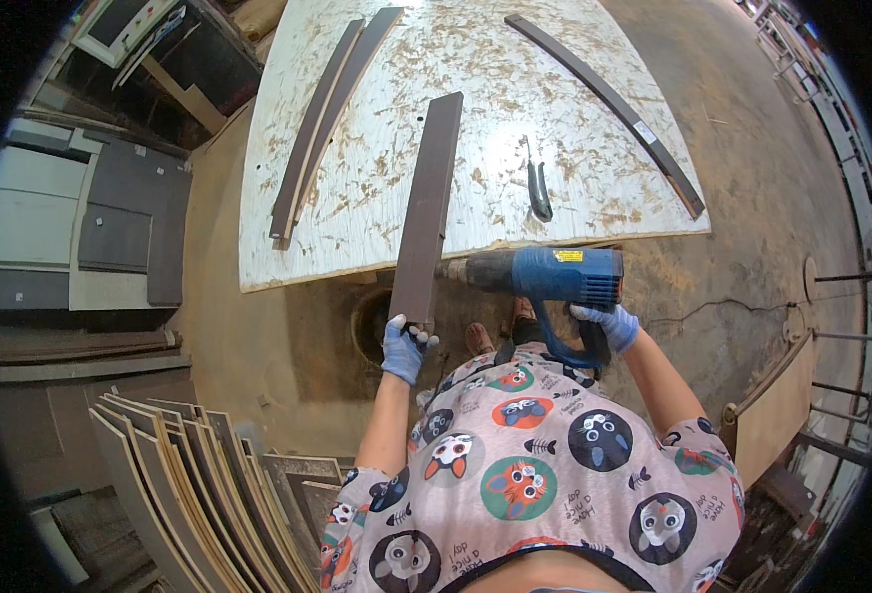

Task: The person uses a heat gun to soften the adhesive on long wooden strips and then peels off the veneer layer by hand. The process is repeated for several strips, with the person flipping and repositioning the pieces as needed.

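My left hand (406, 349), in a blue glove with bare-looking pale fingertips, grips the near end of a dark brown board (426, 208). The board's far part reaches over the white table, and its near end juts past the edge toward me. In my right hand (606, 324), gloved alike, is the handle of a blue heat gun (545, 276). Its metal nozzle points left at the board's right edge, close to it; whether they touch I cannot tell. On the table right of the board lies a knife with a dark handle (539, 193).
The white table (357, 188) is smeared with brown residue. Two dark strips (317, 128) lie on its left, another dark strip (609, 104) on its right. Many panels stand stacked (199, 484) at lower left. A dark cable (723, 304) runs over the floor at right, near a metal rack (851, 336).
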The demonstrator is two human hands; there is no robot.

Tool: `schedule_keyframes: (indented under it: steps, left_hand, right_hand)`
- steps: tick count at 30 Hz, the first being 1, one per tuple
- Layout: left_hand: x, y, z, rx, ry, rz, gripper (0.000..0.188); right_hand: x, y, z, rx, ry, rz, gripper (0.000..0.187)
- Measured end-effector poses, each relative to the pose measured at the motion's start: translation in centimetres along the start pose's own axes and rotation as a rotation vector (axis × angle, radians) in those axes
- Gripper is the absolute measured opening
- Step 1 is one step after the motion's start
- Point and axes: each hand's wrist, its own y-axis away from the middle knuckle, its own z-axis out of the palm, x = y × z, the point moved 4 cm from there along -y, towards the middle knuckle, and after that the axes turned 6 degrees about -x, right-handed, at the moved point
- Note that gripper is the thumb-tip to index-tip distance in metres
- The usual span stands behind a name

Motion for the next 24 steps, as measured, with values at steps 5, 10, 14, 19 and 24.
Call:
schedule_keyframes:
  steps: [5, 10, 14, 19, 24]
  left_hand:
    - [0.5, 0.2, 0.6, 0.022, 0.01, 0.01, 0.027]
    - [0.8, 0.2, 0.6, 0.027, 0.008, 0.02, 0.021]
    - [1.0, 0.2, 0.7, -0.017, 0.037, 0.025, 0.023]
    - [0.9, 0.1, 0.6, -0.018, 0.022, 0.039, 0.022]
    - [0.8, -0.2, 0.2, 0.005, 0.014, 0.047, 0.022]
  right_hand:
    - [-0.3, 0.9, 1.4, -0.034, -0.064, 0.021, 0.033]
    - [-0.5, 1.5, 2.1, -0.068, -0.045, 0.043, 0.036]
    - [0.4, 1.4, 1.4, -0.079, 0.0, 0.018, 0.042]
    - [-0.3, 1.7, 2.1, -0.074, -0.006, 0.002, 0.042]
    - [-1.1, 2.5, 2.9, -0.054, -0.124, 0.129, 0.047]
